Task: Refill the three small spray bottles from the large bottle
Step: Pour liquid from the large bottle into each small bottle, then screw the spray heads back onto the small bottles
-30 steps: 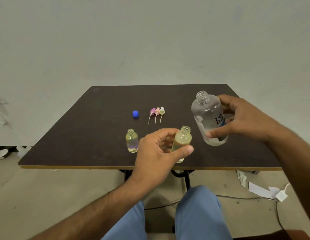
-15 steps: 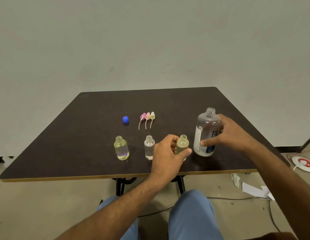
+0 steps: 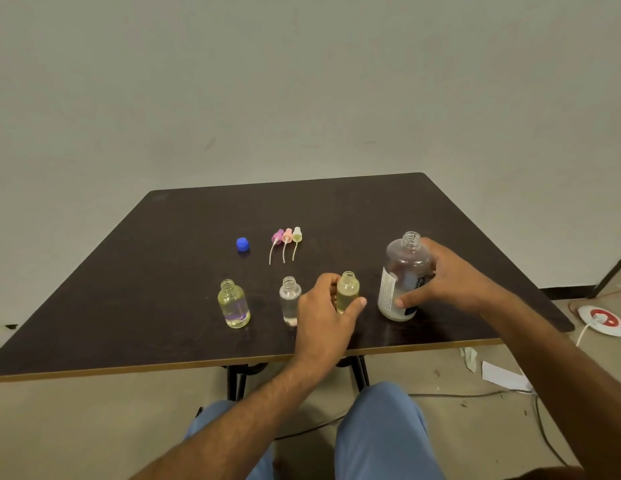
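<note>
While the left hand [image 3: 323,317] curls its fingers and thumb around the rightmost small spray bottle [image 3: 347,292], the right hand [image 3: 451,275] grips the uncapped large bottle [image 3: 404,275] at that bottle's 3 o'clock. Both bottles stand upright on the table [image 3: 129,289]. Two more open small bottles [image 3: 233,303] [image 3: 290,299] stand at its 9 o'clock. Three spray heads [image 3: 287,240] and a blue cap [image 3: 242,244] lie toward 12 o'clock.

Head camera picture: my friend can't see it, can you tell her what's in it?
A person's left hand grips a small yellowish bottle while the right hand holds the large open bottle, both standing on a dark table. Two more small open bottles, a blue cap and three spray tops sit nearby.
</note>
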